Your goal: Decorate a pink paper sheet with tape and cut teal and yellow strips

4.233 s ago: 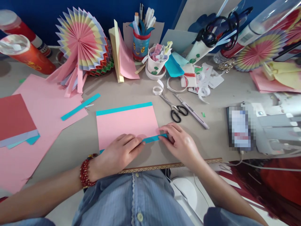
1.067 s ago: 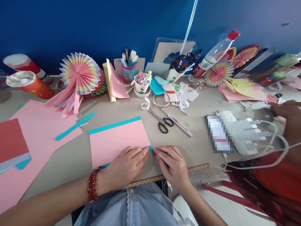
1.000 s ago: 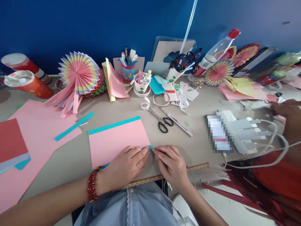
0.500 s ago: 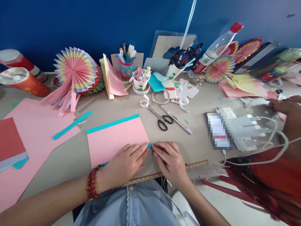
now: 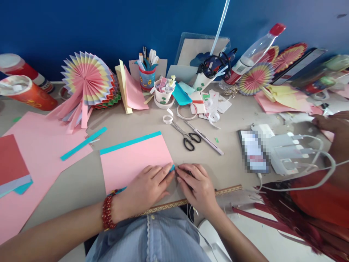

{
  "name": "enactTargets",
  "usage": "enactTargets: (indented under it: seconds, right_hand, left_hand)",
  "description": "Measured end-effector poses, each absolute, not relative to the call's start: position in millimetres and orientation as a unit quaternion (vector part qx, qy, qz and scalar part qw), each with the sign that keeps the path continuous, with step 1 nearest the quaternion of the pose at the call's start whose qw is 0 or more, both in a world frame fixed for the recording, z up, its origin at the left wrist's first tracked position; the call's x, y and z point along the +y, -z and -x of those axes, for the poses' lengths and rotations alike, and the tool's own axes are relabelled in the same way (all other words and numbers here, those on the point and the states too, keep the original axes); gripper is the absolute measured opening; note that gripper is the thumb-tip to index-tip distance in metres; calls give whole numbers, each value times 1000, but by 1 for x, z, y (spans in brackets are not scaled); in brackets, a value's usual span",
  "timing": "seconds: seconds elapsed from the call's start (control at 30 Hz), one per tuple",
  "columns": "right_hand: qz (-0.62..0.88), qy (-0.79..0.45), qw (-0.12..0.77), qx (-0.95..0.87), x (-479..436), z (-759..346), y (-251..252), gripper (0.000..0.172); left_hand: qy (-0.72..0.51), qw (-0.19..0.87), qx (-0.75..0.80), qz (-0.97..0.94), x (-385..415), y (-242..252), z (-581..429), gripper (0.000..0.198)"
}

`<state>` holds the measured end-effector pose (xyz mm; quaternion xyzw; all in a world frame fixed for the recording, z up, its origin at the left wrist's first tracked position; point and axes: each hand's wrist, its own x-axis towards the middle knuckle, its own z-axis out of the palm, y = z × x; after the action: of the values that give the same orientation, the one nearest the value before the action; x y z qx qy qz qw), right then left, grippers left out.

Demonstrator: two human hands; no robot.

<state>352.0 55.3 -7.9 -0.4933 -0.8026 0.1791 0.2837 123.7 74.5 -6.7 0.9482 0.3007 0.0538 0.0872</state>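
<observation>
A pink paper sheet (image 5: 131,160) lies on the table in front of me, with a blue paper strip along its far edge (image 5: 131,142). Another blue strip (image 5: 172,167) runs along the near edge, mostly hidden under my left hand. My left hand (image 5: 152,183) rests flat over that near edge, fingers stretched toward the right corner. At this corner, the fingers of my right hand (image 5: 195,182) are closed together against the strip's end; their tips partly hide the contact. Scissors (image 5: 188,140) with black handles and a pale craft knife (image 5: 205,138) lie beyond my hands.
Large pink paper (image 5: 54,145) with a loose blue strip (image 5: 83,144) lies left. Paper fans (image 5: 84,80), a pen cup (image 5: 147,78) and a bottle (image 5: 253,52) line the back. Right are a phone (image 5: 253,151), charging cables and another person's arm (image 5: 338,138).
The fingers of my left hand have shifted slightly at the corner, and a little more of the blue strip shows between my hands. My right hand stays nearly in place.
</observation>
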Motion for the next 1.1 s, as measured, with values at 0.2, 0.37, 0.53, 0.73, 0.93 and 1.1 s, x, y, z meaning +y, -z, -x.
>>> enactTargets:
  seconds: [0.2, 0.37, 0.53, 0.73, 0.93, 1.1]
  right_hand:
    - [493, -178, 278, -805, 56, -352, 7, 36]
    - [495, -180, 275, -805, 56, -351, 6, 36]
    - [499, -171, 265, -807, 56, -351, 8, 36]
    - [504, -170, 262, -806, 56, -351, 7, 37]
    - [507, -161, 254, -808, 55, -350, 7, 37]
    - [506, -159, 250, -810, 55, -350, 8, 36]
  left_hand:
    - [-48, 84, 301, -949, 74, 7, -124, 57]
    - [-50, 89, 306, -947, 75, 6, -124, 55]
    - [-58, 87, 304, -947, 75, 8, -125, 56]
    - [-65, 94, 307, -945, 76, 7, -124, 56]
    - [-64, 95, 309, -944, 76, 6, -125, 57]
    - [-61, 82, 306, -946, 75, 8, -125, 57]
